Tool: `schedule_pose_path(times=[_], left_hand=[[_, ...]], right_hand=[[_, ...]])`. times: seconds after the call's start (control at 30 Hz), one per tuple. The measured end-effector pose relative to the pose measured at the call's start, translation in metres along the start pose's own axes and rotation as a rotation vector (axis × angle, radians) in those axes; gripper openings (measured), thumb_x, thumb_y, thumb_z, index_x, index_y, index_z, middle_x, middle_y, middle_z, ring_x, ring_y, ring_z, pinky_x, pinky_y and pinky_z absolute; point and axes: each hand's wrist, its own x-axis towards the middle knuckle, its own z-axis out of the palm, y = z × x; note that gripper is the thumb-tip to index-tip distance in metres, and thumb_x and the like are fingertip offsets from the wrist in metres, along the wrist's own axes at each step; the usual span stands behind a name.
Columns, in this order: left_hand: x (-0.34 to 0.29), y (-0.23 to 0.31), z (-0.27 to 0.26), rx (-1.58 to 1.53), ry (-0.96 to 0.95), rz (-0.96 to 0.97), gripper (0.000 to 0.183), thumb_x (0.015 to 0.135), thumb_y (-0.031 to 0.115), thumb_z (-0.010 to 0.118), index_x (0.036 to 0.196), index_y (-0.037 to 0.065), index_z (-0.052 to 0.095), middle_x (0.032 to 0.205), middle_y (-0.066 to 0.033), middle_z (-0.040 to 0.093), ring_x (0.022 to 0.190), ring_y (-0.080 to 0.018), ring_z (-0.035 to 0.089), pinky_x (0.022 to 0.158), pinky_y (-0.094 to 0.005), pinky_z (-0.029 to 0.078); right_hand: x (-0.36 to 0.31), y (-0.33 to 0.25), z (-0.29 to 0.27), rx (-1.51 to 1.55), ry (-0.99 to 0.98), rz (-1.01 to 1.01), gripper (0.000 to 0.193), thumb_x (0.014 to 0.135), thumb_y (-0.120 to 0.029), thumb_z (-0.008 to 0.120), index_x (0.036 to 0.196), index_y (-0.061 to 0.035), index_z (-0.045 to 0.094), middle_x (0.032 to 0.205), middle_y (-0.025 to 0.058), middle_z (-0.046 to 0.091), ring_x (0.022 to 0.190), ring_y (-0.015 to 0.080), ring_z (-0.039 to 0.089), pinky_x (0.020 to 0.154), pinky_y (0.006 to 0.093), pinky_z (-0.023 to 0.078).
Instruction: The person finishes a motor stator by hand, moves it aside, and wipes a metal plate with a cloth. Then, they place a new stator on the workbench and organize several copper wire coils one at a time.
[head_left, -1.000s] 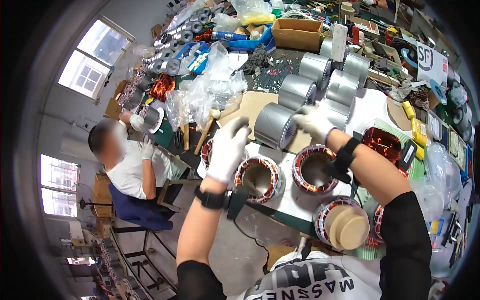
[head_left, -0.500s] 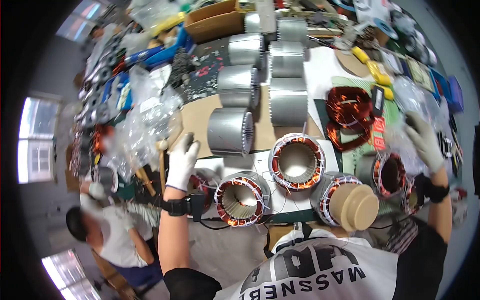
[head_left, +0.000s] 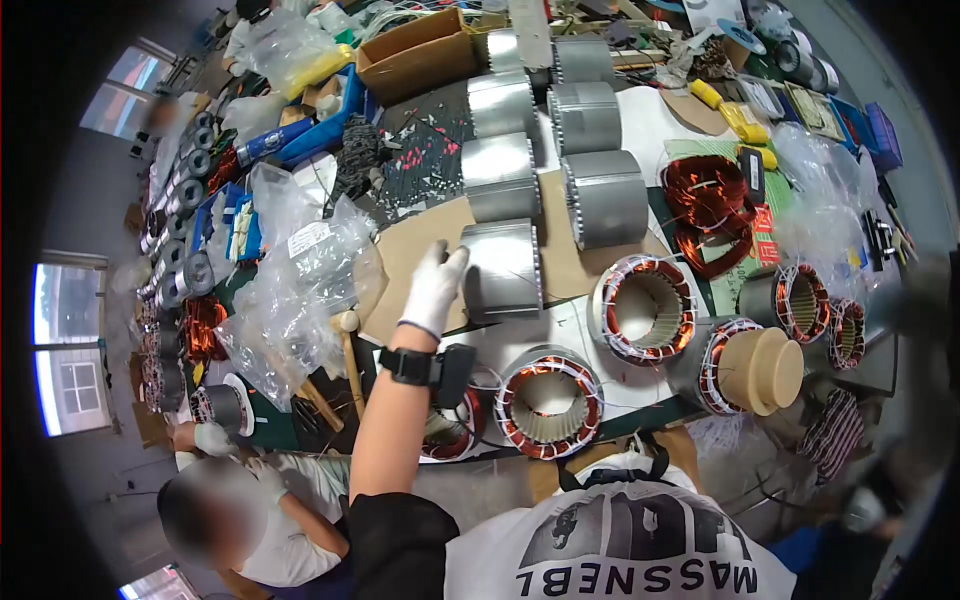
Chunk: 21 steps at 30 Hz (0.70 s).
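My left hand (head_left: 435, 288), in a white glove, reaches over a sheet of brown cardboard. Its fingers are stretched and apart, with the tips at the left edge of a bare grey metal stator core (head_left: 503, 272) lying on its side. Whether they touch it I cannot tell. Nearer to me stands a wound stator (head_left: 548, 400) with copper coils laced in white. A second wound stator (head_left: 645, 308) is to its right. Beyond that, a tan stepped cylinder (head_left: 762, 370) sits at the end of another wound stator (head_left: 708, 365). My right hand is out of the picture.
Several bare cores (head_left: 605, 200) line the middle of the bench. Loose copper coils (head_left: 706, 192) lie at right. Plastic bags (head_left: 300, 250), a mallet (head_left: 350, 350) and an open cardboard box (head_left: 418, 55) are at left and back. A co-worker (head_left: 255, 520) sits at lower left.
My left hand has moved right and forward to the nearest bare core. My right hand, earlier raised at the right above the bench, has left the picture. The whole view has shifted.
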Motion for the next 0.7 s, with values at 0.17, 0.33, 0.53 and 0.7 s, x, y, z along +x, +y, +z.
schedule_pose_path(times=[0.17,0.33,0.53,0.7], left_hand=[[0.0,0.004,0.006,-0.3,-0.122,-0.217,0.057,0.091,0.036,0.054,0.126,-0.009,0.048,0.113,-0.0237,0.059,0.098,-0.0297,0.059,0.082,-0.0383,0.048],[0.02,0.005,0.019,-0.274,-0.207,-0.277,0.036,0.094,0.036,0.052,0.106,0.003,0.061,0.082,-0.0063,0.058,0.071,-0.0169,0.054,0.069,-0.0299,0.047],[0.021,-0.012,0.01,-0.419,-0.197,-0.268,0.03,0.094,0.027,0.053,0.096,-0.001,0.061,0.083,-0.0082,0.061,0.072,-0.0176,0.057,0.065,-0.0314,0.046],[-0.014,0.003,0.011,-0.247,-0.092,0.002,0.039,0.092,0.024,0.049,0.115,-0.007,0.055,0.1,-0.0214,0.063,0.092,-0.0285,0.06,0.083,-0.0383,0.045]], right_hand=[[0.056,0.166,0.236,0.263,-0.353,0.663,0.036,0.086,-0.029,0.06,0.098,0.005,0.065,0.086,0.0127,0.066,0.08,0.0224,0.062,0.069,0.0368,0.049],[0.079,0.305,0.317,0.29,-0.117,0.977,0.04,0.089,-0.03,0.061,0.107,0.0047,0.06,0.097,0.0172,0.065,0.084,0.0273,0.064,0.071,0.0381,0.053],[0.078,0.269,0.318,0.509,-0.228,1.075,0.058,0.083,-0.033,0.067,0.114,0.0145,0.055,0.105,0.0242,0.063,0.092,0.0294,0.064,0.075,0.0405,0.051],[0.072,0.229,0.297,0.373,-0.244,0.941,0.039,0.082,-0.018,0.067,0.109,0.0095,0.059,0.097,0.0193,0.065,0.082,0.0247,0.065,0.069,0.0369,0.052]])
